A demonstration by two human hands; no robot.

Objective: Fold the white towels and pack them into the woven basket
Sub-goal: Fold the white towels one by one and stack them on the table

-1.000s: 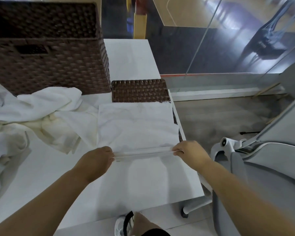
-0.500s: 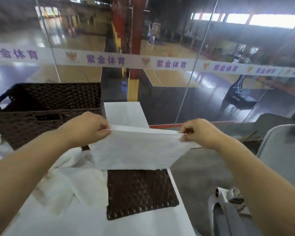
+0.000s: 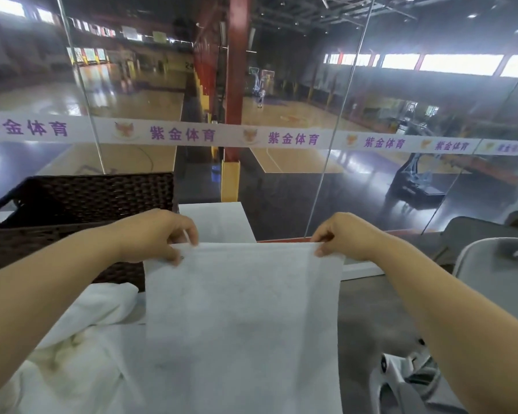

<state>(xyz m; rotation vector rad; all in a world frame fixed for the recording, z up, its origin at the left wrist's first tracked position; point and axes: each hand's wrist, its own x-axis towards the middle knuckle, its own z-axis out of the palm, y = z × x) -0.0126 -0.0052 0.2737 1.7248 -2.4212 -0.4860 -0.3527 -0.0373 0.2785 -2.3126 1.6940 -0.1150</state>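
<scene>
I hold a thin white towel [image 3: 243, 318] up in front of me so that it hangs down flat like a sheet. My left hand [image 3: 159, 234] pinches its top left corner and my right hand [image 3: 341, 234] pinches its top right corner. The dark brown woven basket [image 3: 81, 198] stands behind my left forearm at the left, its opening facing up. A rumpled pile of other white towels [image 3: 81, 333] lies on the table below my left arm. The hanging towel hides the table surface behind it.
The white table [image 3: 216, 219] runs up to a glass wall [image 3: 281, 174] with a printed band across it. A grey chair [image 3: 497, 264] stands at the right, with grey floor [image 3: 368, 312] between it and the table.
Both hands lifted the towel off the table and the small woven lid; it has now unfolded to hang at full length, hiding the lid. The view tilted up.
</scene>
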